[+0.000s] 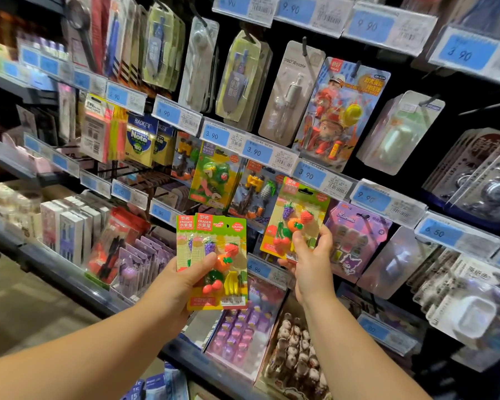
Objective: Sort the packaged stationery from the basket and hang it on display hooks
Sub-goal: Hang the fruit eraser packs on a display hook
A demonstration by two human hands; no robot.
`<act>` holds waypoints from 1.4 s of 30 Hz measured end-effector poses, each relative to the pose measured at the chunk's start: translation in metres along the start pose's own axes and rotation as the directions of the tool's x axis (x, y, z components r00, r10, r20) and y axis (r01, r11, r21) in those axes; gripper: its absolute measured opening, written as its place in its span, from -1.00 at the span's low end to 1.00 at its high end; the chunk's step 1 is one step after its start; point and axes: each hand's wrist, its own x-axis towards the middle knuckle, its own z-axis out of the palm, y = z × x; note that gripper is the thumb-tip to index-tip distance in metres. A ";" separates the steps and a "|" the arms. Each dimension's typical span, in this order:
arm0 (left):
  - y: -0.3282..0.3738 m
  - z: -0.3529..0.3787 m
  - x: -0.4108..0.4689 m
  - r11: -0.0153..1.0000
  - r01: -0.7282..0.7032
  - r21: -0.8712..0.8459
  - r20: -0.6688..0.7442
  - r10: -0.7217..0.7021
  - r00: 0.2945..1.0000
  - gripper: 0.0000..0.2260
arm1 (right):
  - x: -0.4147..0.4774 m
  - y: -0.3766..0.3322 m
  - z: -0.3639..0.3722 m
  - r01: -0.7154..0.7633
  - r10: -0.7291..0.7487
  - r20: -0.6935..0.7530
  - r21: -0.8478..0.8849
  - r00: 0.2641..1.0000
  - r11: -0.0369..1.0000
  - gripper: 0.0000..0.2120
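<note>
My left hand (182,280) grips two stacked fruit eraser packs (227,246), green and yellow cards with small fruit shapes, thumb across the front one. My right hand (311,259) pinches the lower part of a third fruit eraser pack (293,209), held tilted up against the display wall. Its hang hole sits just below the 3.90 price tag (309,176). Whether it hangs on a hook I cannot tell. The basket is out of view.
Hooks hold other goods: a green eraser pack (214,174), vehicle erasers (253,194), a fireman eraser pack (335,111), a purple Kuromi pack (355,241), sticky notes (140,140). Blue price tags line the rails. Shelf trays of small items lie below.
</note>
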 end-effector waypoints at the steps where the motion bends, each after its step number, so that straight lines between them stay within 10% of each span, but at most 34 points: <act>1: 0.000 0.000 0.000 1.000 0.000 -0.001 0.004 0.000 1.000 -0.73 | -0.001 0.001 0.001 0.002 -0.002 -0.020 0.000 1.000 1.000 -0.57; 16: 0.007 0.009 -0.006 1.000 0.011 -0.007 0.041 -0.011 0.999 -0.64 | -0.026 -0.009 -0.003 -0.094 0.043 -0.148 -0.355 0.988 0.930 -0.38; 24: 0.005 0.005 -0.010 1.000 -0.006 0.019 0.125 0.004 0.992 -0.67 | -0.068 -0.011 0.024 -0.003 0.103 0.420 -0.232 0.902 0.973 -0.53; 42: 0.001 0.006 -0.008 0.997 -0.052 0.049 -0.037 0.054 0.998 -0.74 | -0.056 0.002 0.014 0.023 0.001 0.408 -0.055 0.913 0.998 -0.70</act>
